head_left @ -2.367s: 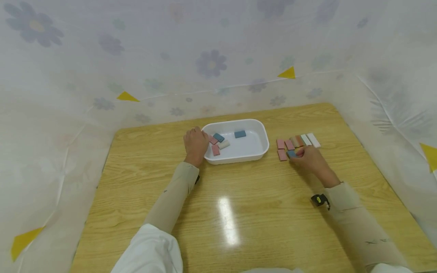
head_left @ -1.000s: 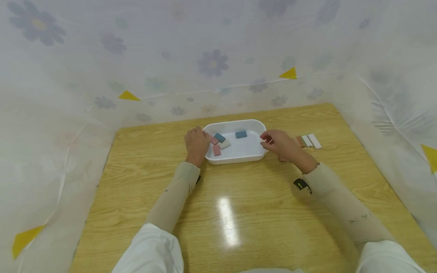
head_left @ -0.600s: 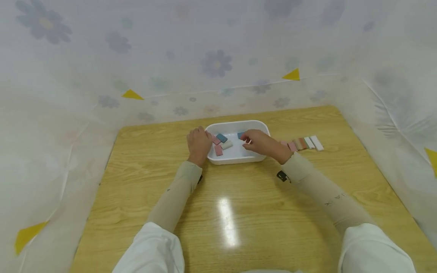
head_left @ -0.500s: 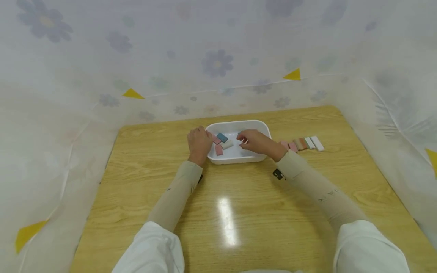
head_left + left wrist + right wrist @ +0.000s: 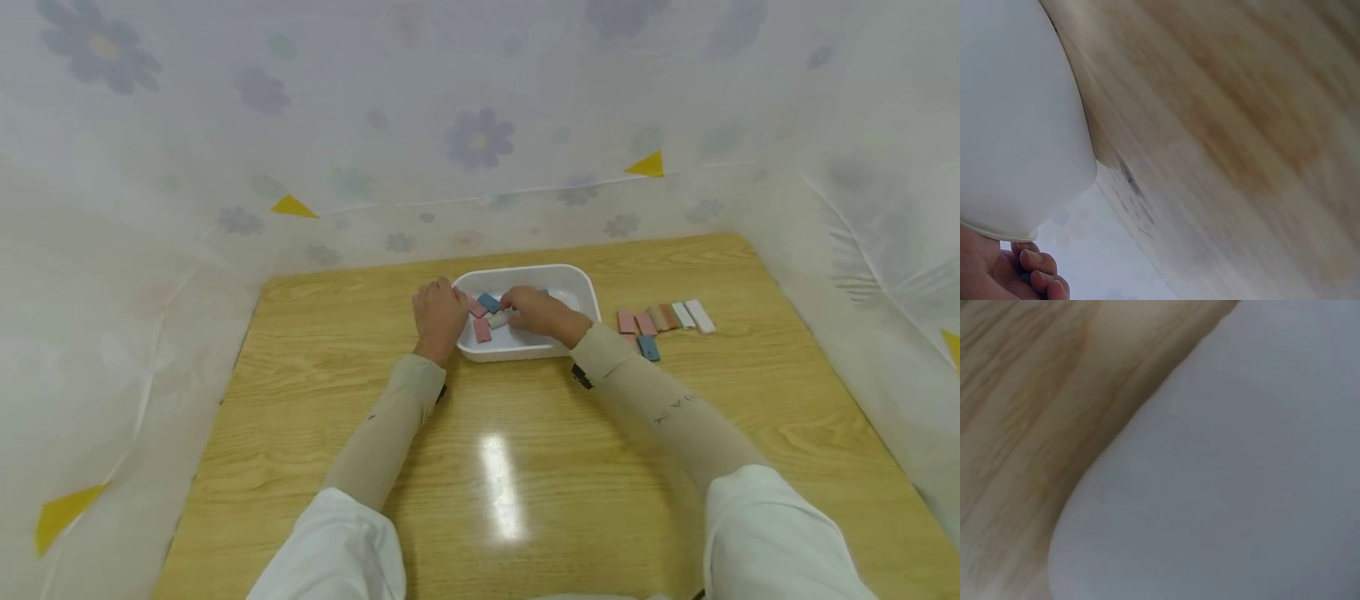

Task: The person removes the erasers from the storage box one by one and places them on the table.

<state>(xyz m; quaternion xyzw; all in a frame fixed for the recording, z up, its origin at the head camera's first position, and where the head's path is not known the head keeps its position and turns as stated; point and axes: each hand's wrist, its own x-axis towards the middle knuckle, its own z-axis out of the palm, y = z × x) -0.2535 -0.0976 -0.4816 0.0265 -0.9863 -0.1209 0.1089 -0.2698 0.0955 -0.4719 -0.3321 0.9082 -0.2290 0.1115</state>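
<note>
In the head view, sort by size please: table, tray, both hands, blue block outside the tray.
1. Table
2. Tray
3. Left hand and right hand, too alike to rank
4. Blue block

Soft, even light falls across the table [image 5: 315, 333]; I catch one white glare streak [image 5: 501, 487] on its near part, faint shadows beneath both forearms [image 5: 667, 408]. Head view wide, edges stretched, detail soft. Left wrist view: wood grain smeared, left hand [image 5: 1010, 273] clearer. Right wrist view dimmest, blurred throughout, white tub [image 5: 1210, 487] flat grey.
</note>
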